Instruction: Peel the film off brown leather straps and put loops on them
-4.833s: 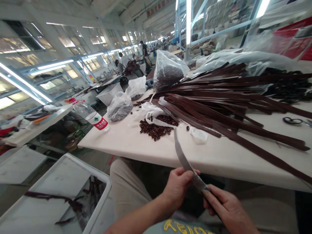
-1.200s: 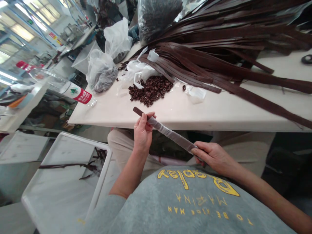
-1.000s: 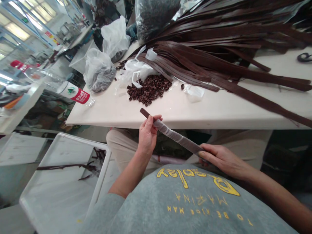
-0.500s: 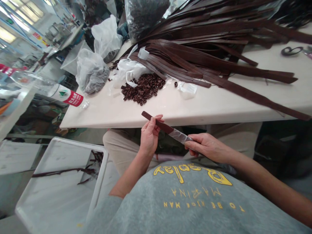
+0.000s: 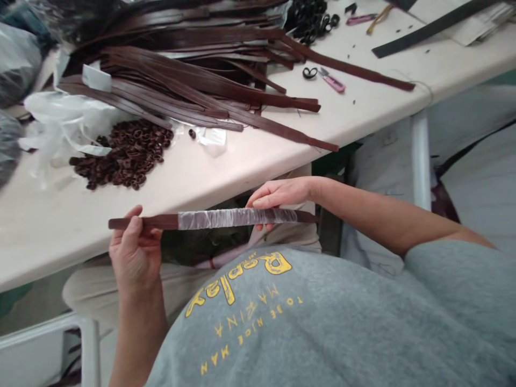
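A dark brown leather strap (image 5: 161,222) stretches level across my lap, just off the table's front edge. Crinkled clear plastic wrap (image 5: 217,218) covers its middle part. Near the strap's left end, my left hand (image 5: 135,244) pinches it between thumb and fingers. My right hand (image 5: 278,196) grips the wrapped part farther right, thumb on top and fingertips showing below. On the table beyond lie a heap of small brown loops (image 5: 129,153) and a large bundle of brown straps (image 5: 193,80).
White plastic bags (image 5: 68,118) lie beside the loops. Small pink-handled snips (image 5: 332,80) and a black ring-shaped piece (image 5: 309,73) rest to the right. Black loops (image 5: 310,21) are piled farther back, near a black strap (image 5: 431,29). A white-rimmed bin (image 5: 91,349) stands at lower left.
The view has swung right. My hands have moved farther apart, the strap has gone from slanted to nearly level, and much more of the plastic-wrapped length shows between them.
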Motion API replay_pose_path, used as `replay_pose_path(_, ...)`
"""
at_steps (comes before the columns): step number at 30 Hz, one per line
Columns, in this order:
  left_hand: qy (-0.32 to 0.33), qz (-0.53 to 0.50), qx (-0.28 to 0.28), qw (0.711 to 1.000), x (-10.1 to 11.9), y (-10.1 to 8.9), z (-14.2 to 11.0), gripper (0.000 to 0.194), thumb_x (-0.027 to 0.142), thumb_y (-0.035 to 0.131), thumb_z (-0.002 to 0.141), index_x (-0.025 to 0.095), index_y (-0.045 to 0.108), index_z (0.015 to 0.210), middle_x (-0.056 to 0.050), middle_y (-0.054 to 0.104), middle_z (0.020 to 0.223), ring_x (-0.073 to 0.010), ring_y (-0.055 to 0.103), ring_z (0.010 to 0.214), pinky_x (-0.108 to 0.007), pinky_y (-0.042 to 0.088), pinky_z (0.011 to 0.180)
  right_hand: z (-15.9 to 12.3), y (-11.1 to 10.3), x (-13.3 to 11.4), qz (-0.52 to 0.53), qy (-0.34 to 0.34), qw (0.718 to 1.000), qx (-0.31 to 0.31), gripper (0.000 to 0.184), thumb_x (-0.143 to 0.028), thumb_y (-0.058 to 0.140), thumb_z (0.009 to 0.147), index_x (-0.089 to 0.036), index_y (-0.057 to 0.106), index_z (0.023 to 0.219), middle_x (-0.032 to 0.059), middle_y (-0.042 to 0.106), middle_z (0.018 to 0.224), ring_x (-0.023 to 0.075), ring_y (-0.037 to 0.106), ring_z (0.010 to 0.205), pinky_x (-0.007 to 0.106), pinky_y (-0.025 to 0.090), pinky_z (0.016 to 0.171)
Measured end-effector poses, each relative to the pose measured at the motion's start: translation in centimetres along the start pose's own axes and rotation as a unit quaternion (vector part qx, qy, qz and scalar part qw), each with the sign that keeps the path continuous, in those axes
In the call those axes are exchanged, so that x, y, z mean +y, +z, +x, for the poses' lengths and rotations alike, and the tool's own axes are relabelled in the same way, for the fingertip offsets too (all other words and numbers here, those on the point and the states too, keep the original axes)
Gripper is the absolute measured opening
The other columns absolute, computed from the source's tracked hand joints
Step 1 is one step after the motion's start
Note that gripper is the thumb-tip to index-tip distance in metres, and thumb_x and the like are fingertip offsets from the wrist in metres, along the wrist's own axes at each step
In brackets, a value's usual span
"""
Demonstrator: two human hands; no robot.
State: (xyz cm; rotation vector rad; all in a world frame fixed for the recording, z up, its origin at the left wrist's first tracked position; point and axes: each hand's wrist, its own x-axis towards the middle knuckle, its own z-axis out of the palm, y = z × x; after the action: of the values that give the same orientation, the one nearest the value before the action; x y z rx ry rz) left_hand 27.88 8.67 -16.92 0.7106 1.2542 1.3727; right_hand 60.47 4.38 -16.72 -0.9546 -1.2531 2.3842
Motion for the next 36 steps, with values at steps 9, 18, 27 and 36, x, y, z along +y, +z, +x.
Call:
replay_pose_path(9, 0.079, 0.036, 0.019, 0.996, 0.7, -1.6, 0.5, 0.009, 0.016, 0.076, 0.071, 0.012, 0.068, 0.068, 0.001, 0.066, 0.065, -0.0077, 0.049, 0.052, -0.018, 0.038, 0.042, -3.2, -0.2, 2.7, 0.018, -0.018, 0.995, 0.096, 0.037, -0.037, 0.074, 0.081, -0.013, 0.065, 0.108, -0.0016, 0.071, 0.071, 0.0074, 0.063, 0.056, 0.017, 0.052, 0.053)
replay_pose_path(18, 0.001, 0.022, -0.02, 1.0, -0.8, -0.2, -0.5, 0.029, 0.029, 0.089, 0.059, 0.013, 0.073, 0.076, 0.001, 0.068, 0.065, -0.0058, 0.055, 0.051, -0.015, 0.044, 0.044, -8.9, -0.1, 4.8, -0.115, 0.061, 0.967, 0.219, 0.027, -0.037, 0.064, 0.082, -0.019, 0.072, 0.1, -0.0001, 0.07, 0.07, 0.0123, 0.064, 0.059, 0.023, 0.05, 0.053)
replay_pose_path(27, -0.176, -0.006, -0.17, 0.97, -5.4, 4.3, -5.4, 0.032, 0.031, 0.084, 0.067, 0.018, 0.067, 0.091, 0.003, 0.067, 0.07, -0.008, 0.066, 0.054, -0.016, 0.053, 0.053, -3.1, 4.4, 3.7, -0.42, -0.137, 0.799, 0.409, 0.034, -0.041, 0.06, 0.09, -0.019, 0.066, 0.116, 0.0101, 0.07, 0.115, 0.0284, 0.065, 0.104, 0.043, 0.049, 0.093)
replay_pose_path(36, -0.202, -0.005, -0.202, 0.958, -6.0, 5.1, -6.4, 0.031, 0.034, 0.082, 0.069, 0.017, 0.06, 0.085, 0.005, 0.063, 0.071, -0.0078, 0.062, 0.063, -0.019, 0.054, 0.062, 4.2, 7.4, 3.1, -0.442, -0.227, 0.761, 0.418, 0.019, -0.034, 0.06, 0.094, -0.02, 0.07, 0.101, 0.0055, 0.071, 0.091, 0.019, 0.065, 0.082, 0.031, 0.049, 0.075)
